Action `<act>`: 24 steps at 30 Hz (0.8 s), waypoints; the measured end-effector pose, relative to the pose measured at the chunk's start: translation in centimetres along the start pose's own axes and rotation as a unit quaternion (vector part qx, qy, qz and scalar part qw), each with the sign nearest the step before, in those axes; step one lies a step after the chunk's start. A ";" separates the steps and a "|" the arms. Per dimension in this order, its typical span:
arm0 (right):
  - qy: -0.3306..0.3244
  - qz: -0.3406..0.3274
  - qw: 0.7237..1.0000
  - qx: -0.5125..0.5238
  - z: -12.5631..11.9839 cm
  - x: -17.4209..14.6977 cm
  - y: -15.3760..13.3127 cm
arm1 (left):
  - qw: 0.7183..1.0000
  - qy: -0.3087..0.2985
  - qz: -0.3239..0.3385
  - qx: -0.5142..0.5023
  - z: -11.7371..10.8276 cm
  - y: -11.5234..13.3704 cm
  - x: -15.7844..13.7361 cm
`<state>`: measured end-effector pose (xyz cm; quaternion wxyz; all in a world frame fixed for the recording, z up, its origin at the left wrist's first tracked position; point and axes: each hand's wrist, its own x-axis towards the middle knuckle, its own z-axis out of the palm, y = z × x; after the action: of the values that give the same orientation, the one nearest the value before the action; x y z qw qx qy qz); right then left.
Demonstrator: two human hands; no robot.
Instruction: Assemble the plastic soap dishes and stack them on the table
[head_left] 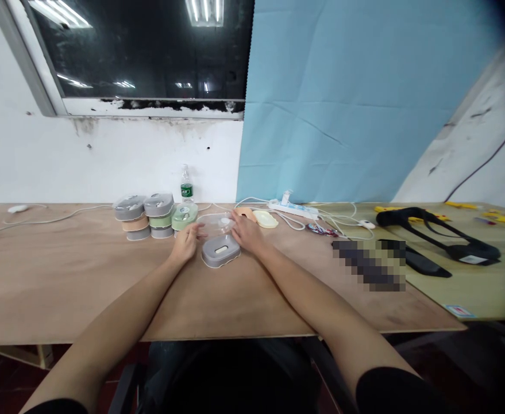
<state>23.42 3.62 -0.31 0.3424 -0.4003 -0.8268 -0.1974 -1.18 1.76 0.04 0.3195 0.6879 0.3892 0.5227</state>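
A clear plastic cover (212, 223) spans the gap between my two hands, just beyond a grey oval box (220, 253). My left hand (186, 242) grips the cover's left side, fingers closed at its edge. On the opposite side, my right hand (245, 230) has its fingers curled on the cover's right end. The grey box lies on the table with an oblong slot in its top, touched by neither hand as far as I can see. Left of my left hand stand stacked boxes (161, 205) in grey, green and orange, some with clear covers. A peach-orange piece (247, 213) and a cream oval piece (266, 219) lie behind my right hand.
A water bottle (186, 183) stands by the wall behind the stacks. A white power strip (293, 209) and tangled cables lie at the back right. A black frame-like object (471, 252) and yellow pieces (500, 217) rest on the adjoining right table.
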 end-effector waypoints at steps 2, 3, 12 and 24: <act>-0.005 -0.015 1.000 -0.008 0.0 0.0 0.0 | 1.000 0.006 -0.017 -0.015 0.0 -0.2 0.2; -0.005 -0.025 1.000 -0.006 0.0 0.0 0.1 | 0.999 0.009 -0.025 -0.021 0.0 -0.2 0.3; 0.043 0.010 0.998 0.052 0.3 -0.4 0.4 | 0.998 0.018 -0.023 -0.060 0.2 0.2 0.3; 0.018 0.261 0.964 0.043 1.1 -0.7 1.5 | 0.923 -0.228 0.150 0.270 0.9 1.9 -1.5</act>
<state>24.53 4.81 -1.51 0.4138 -0.5834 -0.6950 -0.0731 -0.13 -0.51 0.74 0.1193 0.8991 0.3244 0.2685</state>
